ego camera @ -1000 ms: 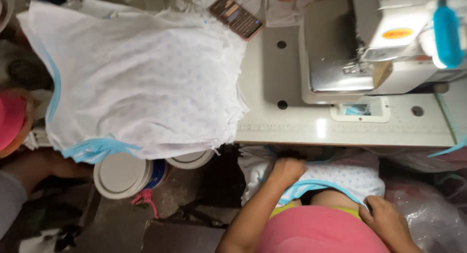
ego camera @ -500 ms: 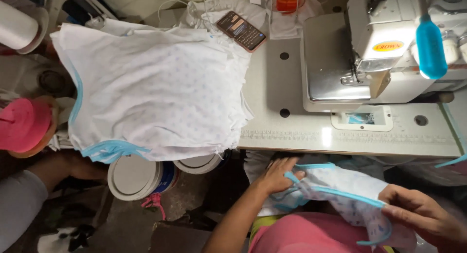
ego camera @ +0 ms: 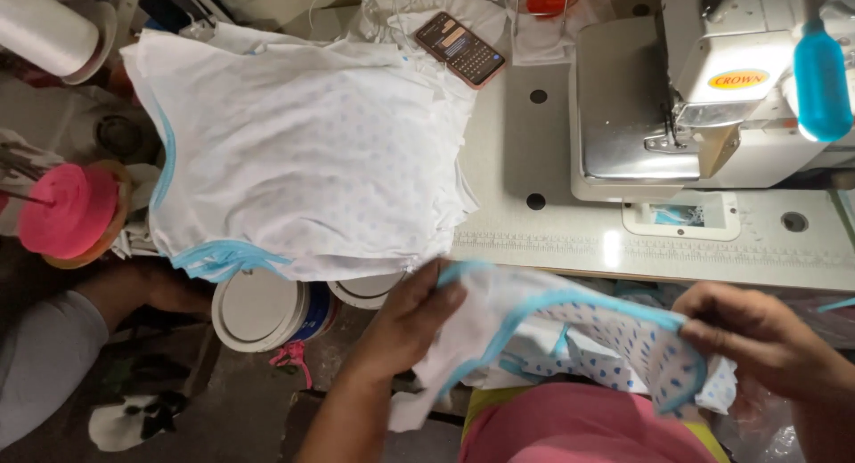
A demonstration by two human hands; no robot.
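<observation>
Garment (ego camera: 614,338), white with blue dots and a light blue binding, is held stretched between both hands just in front of the sewing table (ego camera: 552,240), over the lap. The left hand (ego camera: 410,325) is closed on one end of it, thumb and fingers pinched together over the cloth and binding at the near edge of the table. The right hand (ego camera: 757,338) is clamped on the other end, fingers curled around the blue edge. The long axis of the piece runs left to right, parallel to the table's front edge, with the binding arched between the two grips. On the table, the sewing machine (ego camera: 712,98) stands nearer the right hand; the stack of finished white pieces (ego camera: 303,160) lies nearer the left hand, just beyond it. A phone (ego camera: 459,49) rests at the table's far side, behind the stack.
</observation>
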